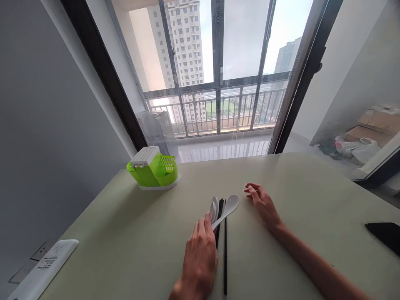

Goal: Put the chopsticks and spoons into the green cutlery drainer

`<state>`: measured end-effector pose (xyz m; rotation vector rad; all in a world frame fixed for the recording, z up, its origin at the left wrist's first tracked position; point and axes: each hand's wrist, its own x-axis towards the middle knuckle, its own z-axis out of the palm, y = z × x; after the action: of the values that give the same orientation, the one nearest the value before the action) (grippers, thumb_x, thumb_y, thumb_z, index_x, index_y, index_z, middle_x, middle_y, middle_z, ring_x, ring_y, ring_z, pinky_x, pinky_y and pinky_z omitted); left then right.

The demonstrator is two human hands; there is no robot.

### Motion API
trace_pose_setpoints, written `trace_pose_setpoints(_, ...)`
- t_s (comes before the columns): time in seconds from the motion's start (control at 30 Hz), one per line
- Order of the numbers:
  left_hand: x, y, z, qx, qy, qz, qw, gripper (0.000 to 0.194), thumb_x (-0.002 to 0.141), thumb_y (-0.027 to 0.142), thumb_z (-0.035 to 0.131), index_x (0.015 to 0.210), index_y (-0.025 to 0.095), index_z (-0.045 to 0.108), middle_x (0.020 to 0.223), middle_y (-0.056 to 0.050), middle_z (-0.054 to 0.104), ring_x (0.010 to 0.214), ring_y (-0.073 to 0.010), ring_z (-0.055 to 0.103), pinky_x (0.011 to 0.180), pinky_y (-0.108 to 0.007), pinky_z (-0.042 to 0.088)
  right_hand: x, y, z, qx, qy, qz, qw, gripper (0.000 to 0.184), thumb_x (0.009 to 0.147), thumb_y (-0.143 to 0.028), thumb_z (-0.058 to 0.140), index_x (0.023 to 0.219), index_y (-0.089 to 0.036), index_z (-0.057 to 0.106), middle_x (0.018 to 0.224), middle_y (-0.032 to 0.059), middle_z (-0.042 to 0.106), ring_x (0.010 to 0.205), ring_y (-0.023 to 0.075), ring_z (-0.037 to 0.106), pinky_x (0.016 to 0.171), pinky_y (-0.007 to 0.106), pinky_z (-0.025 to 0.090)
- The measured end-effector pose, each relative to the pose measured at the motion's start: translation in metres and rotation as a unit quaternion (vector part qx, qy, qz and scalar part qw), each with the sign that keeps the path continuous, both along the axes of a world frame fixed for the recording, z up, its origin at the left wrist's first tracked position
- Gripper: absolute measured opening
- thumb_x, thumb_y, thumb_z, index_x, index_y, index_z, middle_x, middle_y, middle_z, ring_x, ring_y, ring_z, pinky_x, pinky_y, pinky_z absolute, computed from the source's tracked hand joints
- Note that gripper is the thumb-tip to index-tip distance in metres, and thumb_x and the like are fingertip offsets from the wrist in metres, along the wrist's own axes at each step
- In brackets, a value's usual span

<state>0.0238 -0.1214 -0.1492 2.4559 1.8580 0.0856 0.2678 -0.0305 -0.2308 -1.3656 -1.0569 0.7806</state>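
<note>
Left hand (201,250) closed over the handles of the white spoons (213,211); whether its hidden fingers also clasp the bundle of black chopsticks (220,211) cannot be told, as the palm side is out of view. One splayed spoon (232,203) angles out to the right across the chopsticks; a slackened thumb could let it slip and clatter down. A single chopstick (225,258) runs beside the hand, apparently outside the grip, and might roll if nudged. Right hand (262,205), fingers loosely curled and holding nothing visible, hovers near the splayed spoon; a careless sweep could knock its bowl. Farther off, the green holder (156,180) stands upright on the table (131,266).
</note>
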Motion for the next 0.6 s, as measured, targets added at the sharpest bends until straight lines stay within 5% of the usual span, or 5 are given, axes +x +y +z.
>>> trace_pose_setpoints(0.17, 0.039, -0.005, -0.013, 0.018, 0.056, -0.045, 0.997, 0.061, 0.091, -0.005, 0.047, 0.150, 0.010, 0.050, 0.121, -0.015, 0.070, 0.106, -0.0215, 0.071, 0.092, -0.030, 0.059, 0.040, 0.015, -0.008, 0.008, 0.066, -0.032, 0.997, 0.037, 0.094, -0.055, 0.053, 0.109, -0.023, 0.063, 0.118, 0.0116, 0.072, 0.105, 0.0258, 0.073, 0.087, 0.040, 0.062)
trace_pose_setpoints(0.3, 0.062, -0.004, -0.016, 0.031, 0.082, -0.057, 0.995, 0.056, 0.091, -0.004, 0.052, 0.145, 0.010, 0.056, 0.111, -0.014, 0.073, 0.097, -0.0211, 0.072, 0.086, -0.029, 0.061, 0.037, 0.014, -0.008, 0.018, 0.056, 0.010, 0.998, 0.039, 0.091, -0.058, 0.061, 0.105, -0.022, 0.069, 0.102, 0.0090, 0.076, 0.095, 0.0239, 0.073, 0.079, 0.036, 0.061)
trace_pose_setpoints(0.6, 0.086, -0.007, -0.033, 0.032, 0.079, -0.041, 0.996, 0.056, 0.088, -0.007, 0.053, 0.141, 0.010, 0.062, 0.116, -0.017, 0.073, 0.098, -0.0231, 0.072, 0.086, -0.031, 0.062, 0.027, 0.012, -0.003, 0.030, -0.018, 0.057, 0.998, 0.042, 0.096, -0.059, 0.052, 0.102, -0.023, 0.071, 0.103, 0.0081, 0.077, 0.092, 0.0216, 0.072, 0.078, 0.033, 0.057)
